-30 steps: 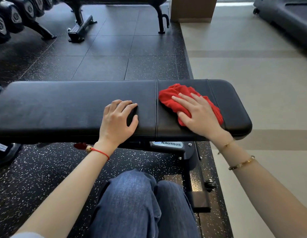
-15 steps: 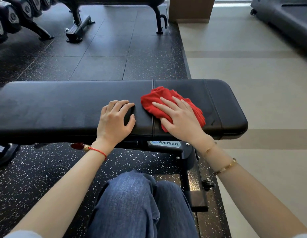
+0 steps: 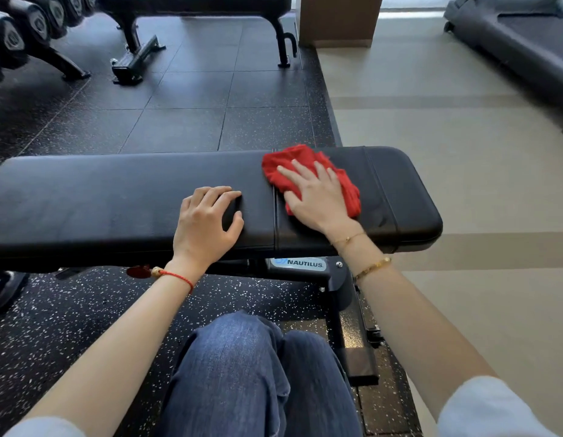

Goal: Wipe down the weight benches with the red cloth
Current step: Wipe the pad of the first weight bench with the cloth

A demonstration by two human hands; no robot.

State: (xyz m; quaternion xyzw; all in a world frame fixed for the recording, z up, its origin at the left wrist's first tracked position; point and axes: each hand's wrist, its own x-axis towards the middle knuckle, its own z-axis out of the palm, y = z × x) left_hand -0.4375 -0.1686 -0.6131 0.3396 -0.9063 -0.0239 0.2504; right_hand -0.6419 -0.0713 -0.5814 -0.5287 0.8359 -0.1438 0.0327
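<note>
A black padded weight bench (image 3: 100,200) lies across the view in front of my knees. A crumpled red cloth (image 3: 285,162) sits on its top, over the seam between the long pad and the short end pad. My right hand (image 3: 315,197) presses flat on the cloth with fingers spread and straight. My left hand (image 3: 207,222) rests on the long pad just left of the seam, fingers bent, holding nothing.
A second black bench (image 3: 192,4) stands at the back on the rubber floor. A dumbbell rack (image 3: 25,29) fills the far left corner. A wooden pillar (image 3: 337,20) and a treadmill (image 3: 519,39) stand at the back right on the beige floor.
My right hand has slid the red cloth leftward from the end pad to the seam, then a little toward the far edge. My left hand has stayed in place.
</note>
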